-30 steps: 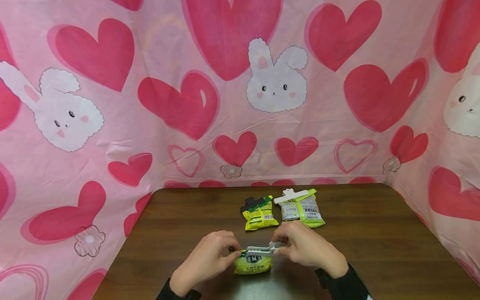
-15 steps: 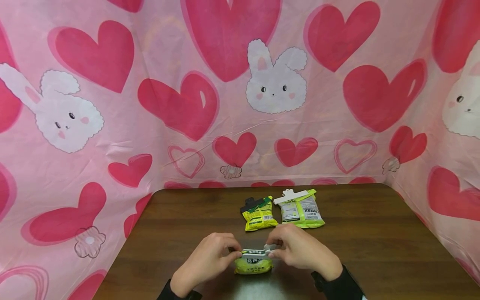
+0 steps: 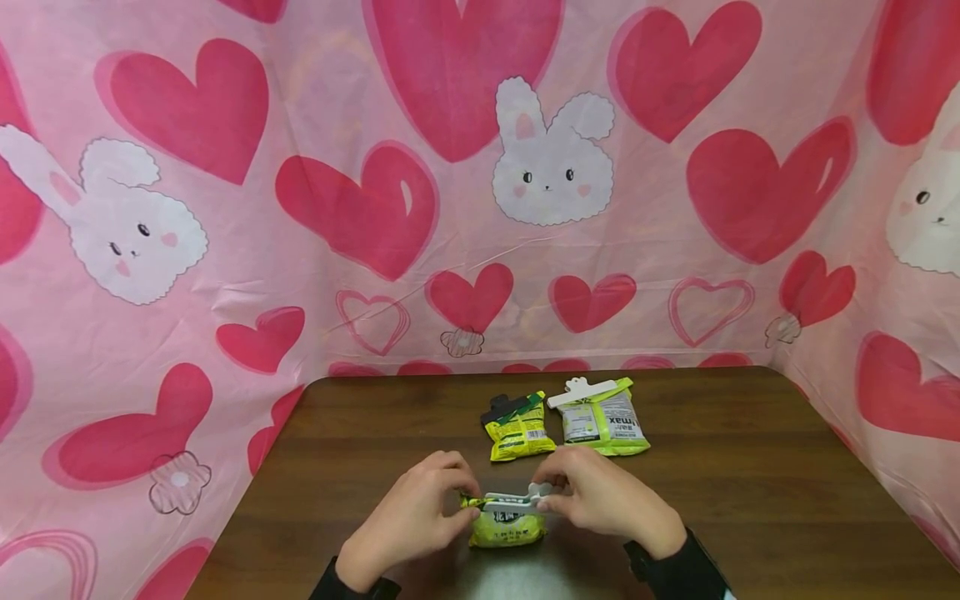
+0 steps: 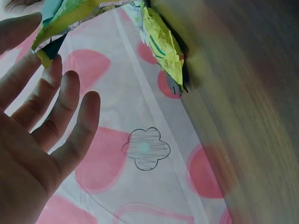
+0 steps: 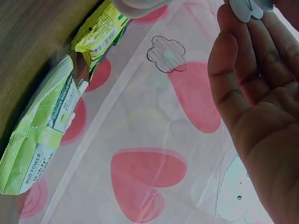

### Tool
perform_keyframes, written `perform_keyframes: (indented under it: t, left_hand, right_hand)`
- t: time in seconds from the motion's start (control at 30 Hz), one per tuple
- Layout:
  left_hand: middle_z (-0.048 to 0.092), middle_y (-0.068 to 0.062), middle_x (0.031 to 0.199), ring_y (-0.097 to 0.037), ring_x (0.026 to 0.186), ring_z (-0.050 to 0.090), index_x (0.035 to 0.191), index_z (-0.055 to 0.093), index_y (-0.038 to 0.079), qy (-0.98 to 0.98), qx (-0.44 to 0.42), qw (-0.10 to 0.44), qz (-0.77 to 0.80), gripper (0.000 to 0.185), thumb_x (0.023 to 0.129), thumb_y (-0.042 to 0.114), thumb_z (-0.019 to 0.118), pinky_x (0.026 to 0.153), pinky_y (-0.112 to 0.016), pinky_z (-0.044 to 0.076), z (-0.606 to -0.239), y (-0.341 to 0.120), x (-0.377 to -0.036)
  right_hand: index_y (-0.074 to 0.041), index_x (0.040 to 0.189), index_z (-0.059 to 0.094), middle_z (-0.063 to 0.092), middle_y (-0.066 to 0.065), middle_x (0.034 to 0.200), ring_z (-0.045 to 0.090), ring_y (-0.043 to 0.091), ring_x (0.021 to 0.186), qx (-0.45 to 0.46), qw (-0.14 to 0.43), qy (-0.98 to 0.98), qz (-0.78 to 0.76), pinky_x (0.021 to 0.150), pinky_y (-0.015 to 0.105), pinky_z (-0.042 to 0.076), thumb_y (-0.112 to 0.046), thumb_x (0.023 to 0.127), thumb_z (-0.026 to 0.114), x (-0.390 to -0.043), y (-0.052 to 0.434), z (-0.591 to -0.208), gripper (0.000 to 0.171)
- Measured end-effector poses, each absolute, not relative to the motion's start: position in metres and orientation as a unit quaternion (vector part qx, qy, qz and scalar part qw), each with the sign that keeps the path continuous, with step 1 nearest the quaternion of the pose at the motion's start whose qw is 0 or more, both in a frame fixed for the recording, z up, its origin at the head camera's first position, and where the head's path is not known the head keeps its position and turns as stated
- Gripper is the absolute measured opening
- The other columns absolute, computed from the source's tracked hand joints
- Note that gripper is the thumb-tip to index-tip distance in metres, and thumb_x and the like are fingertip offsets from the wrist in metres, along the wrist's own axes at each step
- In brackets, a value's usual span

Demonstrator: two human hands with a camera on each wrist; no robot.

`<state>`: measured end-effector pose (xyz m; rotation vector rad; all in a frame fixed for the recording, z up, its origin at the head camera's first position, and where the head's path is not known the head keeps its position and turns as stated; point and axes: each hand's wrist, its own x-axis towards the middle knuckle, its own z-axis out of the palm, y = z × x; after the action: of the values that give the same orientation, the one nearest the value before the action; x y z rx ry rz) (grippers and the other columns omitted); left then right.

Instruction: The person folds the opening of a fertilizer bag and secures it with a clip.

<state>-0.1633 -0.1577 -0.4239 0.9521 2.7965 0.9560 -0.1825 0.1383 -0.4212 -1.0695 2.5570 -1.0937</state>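
In the head view a small yellow-green snack bag stands near the table's front edge. My left hand pinches the left end of its folded top; the left wrist view shows that bag corner between thumb and fingers. A white bag clip lies along the folded top, one long bar in front and one behind. My right hand grips the clip's handles at the right end. In the right wrist view the handle sits at the fingertips. How tightly the bars press is hard to tell.
Farther back lie a yellow bag with a black clip and a grey-green bag with a white clip. A pink heart-printed cloth hangs behind the brown table.
My right hand has moved the clip slightly left along the bag's top. My left hand has shifted slightly left and up, showing more of the folded yellow corner. The two rear bags stay put.
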Motion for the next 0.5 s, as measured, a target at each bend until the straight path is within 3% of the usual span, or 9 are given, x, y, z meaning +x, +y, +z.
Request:
perform_keyframes:
  t: [0.5]
  left_hand:
    - [0.062, 0.020, 0.086, -0.010, 0.077, 0.062, 0.090, 0.078, 0.021, 0.890, 0.326, -0.001, 0.320, 0.011, 0.092, 0.010, 0.080, 0.069, -0.025, 0.050, -0.4252, -0.1576, -0.1619]
  right_hand:
    - [-0.018, 0.100, 0.079, 0.066, -0.020, 0.089, 0.058, 0.004, 0.081, -0.370, 0.081, 0.849, -0.368, 0.075, 0.029, 0.053, -0.016, 0.093, 0.084, -0.1814, 0.1368, -0.4202, 0.009]
